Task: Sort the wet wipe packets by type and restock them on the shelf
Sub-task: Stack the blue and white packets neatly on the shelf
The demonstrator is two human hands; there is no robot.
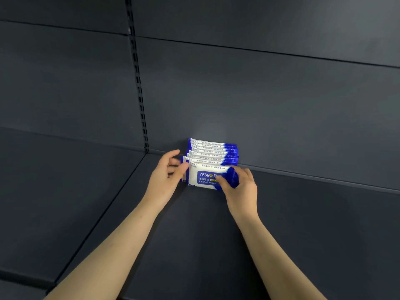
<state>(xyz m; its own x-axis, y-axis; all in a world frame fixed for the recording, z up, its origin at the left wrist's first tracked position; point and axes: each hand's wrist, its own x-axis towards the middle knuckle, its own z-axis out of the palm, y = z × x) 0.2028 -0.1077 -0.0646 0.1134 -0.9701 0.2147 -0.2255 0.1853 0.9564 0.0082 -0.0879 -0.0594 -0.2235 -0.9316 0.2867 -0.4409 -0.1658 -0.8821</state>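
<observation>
Mostly, the view is filled by a dark shelf (281, 224), on which a row of blue-and-white packets (213, 153) is stood upright against the back panel (259, 94). The front packet (205, 177) — marked "Alcohol Wipes" — is gripped at its right end by the right hand (240, 187), while its left edge is steadied by the loosely curled left hand (167, 172).

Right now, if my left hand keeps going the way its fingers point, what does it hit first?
Probably the left end of the wipe packets; the left hand points right at them, almost touching.
</observation>
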